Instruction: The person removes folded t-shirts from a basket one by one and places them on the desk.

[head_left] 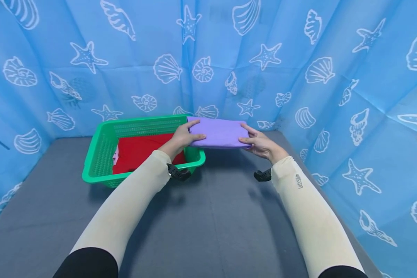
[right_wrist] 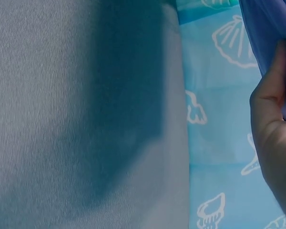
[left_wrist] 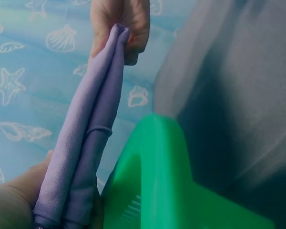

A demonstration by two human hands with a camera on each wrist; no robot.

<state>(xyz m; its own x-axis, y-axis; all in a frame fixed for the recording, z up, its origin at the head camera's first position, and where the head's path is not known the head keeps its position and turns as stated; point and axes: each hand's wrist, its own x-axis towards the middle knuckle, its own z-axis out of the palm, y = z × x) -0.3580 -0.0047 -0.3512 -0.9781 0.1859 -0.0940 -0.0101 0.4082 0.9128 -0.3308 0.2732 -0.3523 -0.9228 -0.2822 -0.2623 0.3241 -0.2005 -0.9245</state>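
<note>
Both hands hold a folded purple cloth (head_left: 219, 133) in the air, just right of a green basket (head_left: 90, 162). My left hand (head_left: 183, 136) grips its left end, thumb on the near side, over the basket's right rim. At the other end my right hand (head_left: 261, 143) pinches the cloth between thumb and fingers. In the left wrist view the folded layers of the purple cloth (left_wrist: 81, 138) show edge-on, stretched between the two hands. Inside the basket lies a folded red cloth (head_left: 142, 150), with a bit of pale patterned cloth (head_left: 116, 155) at its left edge.
The basket stands on a grey covered table (head_left: 208, 224), toward the back left. A blue curtain (head_left: 208, 58) with white shells and starfish hangs behind and along both sides. Shadows of the arms and cloth fall on the grey surface.
</note>
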